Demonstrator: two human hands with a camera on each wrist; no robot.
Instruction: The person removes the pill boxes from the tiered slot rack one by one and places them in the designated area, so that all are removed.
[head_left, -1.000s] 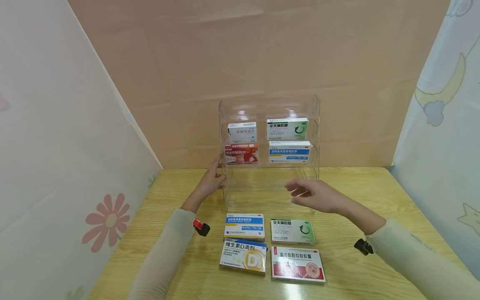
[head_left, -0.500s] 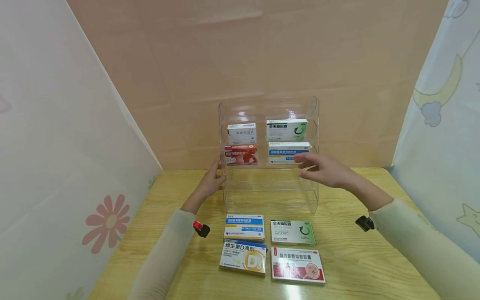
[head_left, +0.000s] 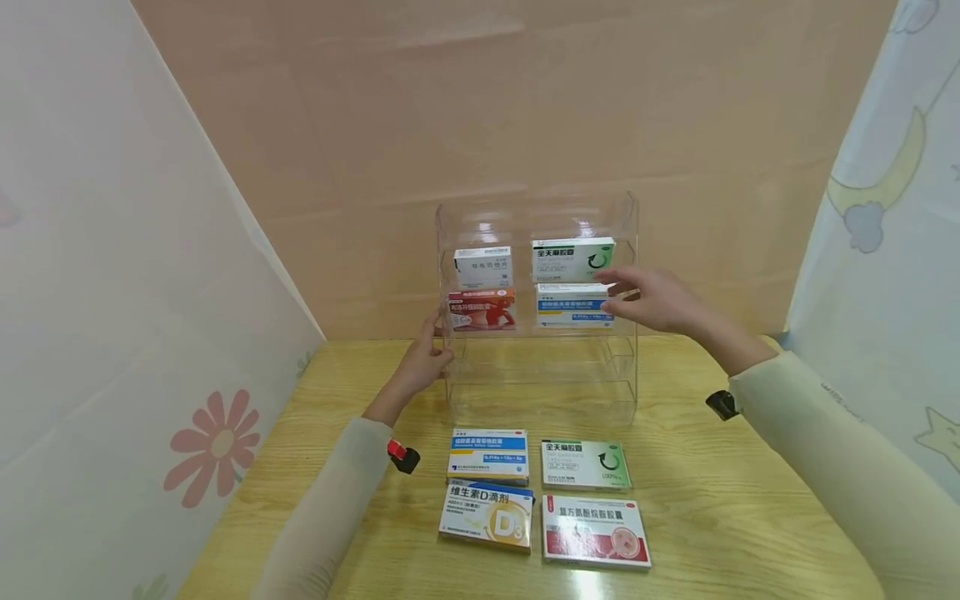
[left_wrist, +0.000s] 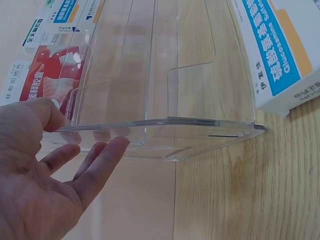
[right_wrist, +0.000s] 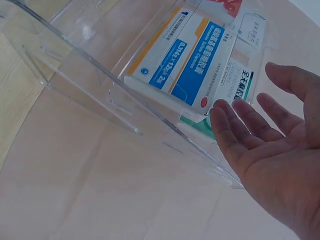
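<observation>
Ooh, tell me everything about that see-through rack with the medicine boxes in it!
The display rack is clear and shiny, like acrylic plastic, with thin side panels and tiered shelves. It stands upright on the wood-grain table, before a brownish backdrop. Four medicine boxes rest on two shelves. The left hand holds its left side panel; I can't tell whether the right hand touches it.

Soft, even light fills the head view, with only faint shadows; it probably falls from overhead, though its source is hard to place. White glare burns on the near part of the table [head_left: 705, 517], and small highlights gleam near the far top of the clear rack [head_left: 538, 358]. Fine print on the medicine boxes [head_left: 486, 515] smears. The right wrist view is dimmer and hazy, the table's edge bowing at left.
</observation>
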